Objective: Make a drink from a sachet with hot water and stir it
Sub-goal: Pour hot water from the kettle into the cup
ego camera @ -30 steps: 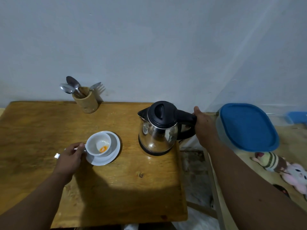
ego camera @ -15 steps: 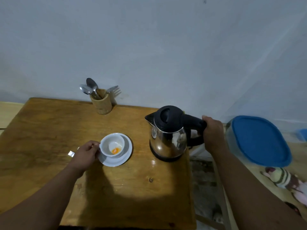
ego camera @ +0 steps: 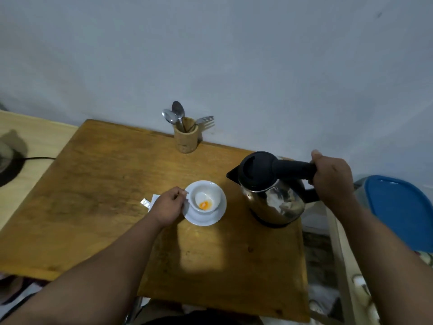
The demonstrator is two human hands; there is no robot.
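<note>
A white cup (ego camera: 205, 195) with orange powder at its bottom stands on a white saucer (ego camera: 210, 218) near the middle of the wooden table (ego camera: 98, 184). My left hand (ego camera: 167, 207) pinches the cup's handle on its left side. A torn white sachet (ego camera: 147, 202) lies on the table, partly hidden behind that hand. To the right of the cup, a steel kettle (ego camera: 274, 200) with a black lid is tipped with its spout toward the cup, and my right hand (ego camera: 332, 177) grips its black handle.
A wooden holder (ego camera: 186, 141) with spoons and a fork stands at the table's back edge by the wall. A blue-lidded container (ego camera: 400, 212) sits off the table to the right. A black cable and a dark object (ego camera: 7, 165) lie on the left surface.
The kettle has come up off the table and tilted, spout toward the cup. My left hand stays on the cup handle. The camera has swung left and down.
</note>
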